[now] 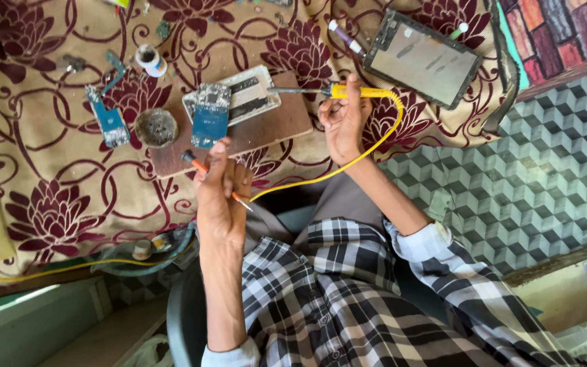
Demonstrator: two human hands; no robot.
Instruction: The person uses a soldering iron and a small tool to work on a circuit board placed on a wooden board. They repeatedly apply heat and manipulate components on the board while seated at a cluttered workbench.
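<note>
1. A small round tin (156, 127) sits on the floral cloth (49, 170), just left of the wooden board (273, 126); it holds a dark, crusted mass that cannot be identified.
2. A little white pot (150, 60) stands further up the cloth, open at the top, with dark contents too small to make out.
3. The right hand (343, 119) is closed around the yellow handle of a soldering iron (327, 90), whose metal tip points left over the white housing (247, 95) on the board; its yellow cord (348, 163) loops down toward the lap.
4. The left hand (220, 194) pinches a thin orange-handled tool (202, 165) (its dark tip lies just below the blue circuit board (209, 117), and whether the two touch cannot be told).
5. A second blue board (108, 119) lies apart on the cloth.
6. A dark-framed screen panel (421, 58) rests at the upper right, its top corner cut off by the frame edge.
7. Small bits near the top edge are too blurred to name.
</note>
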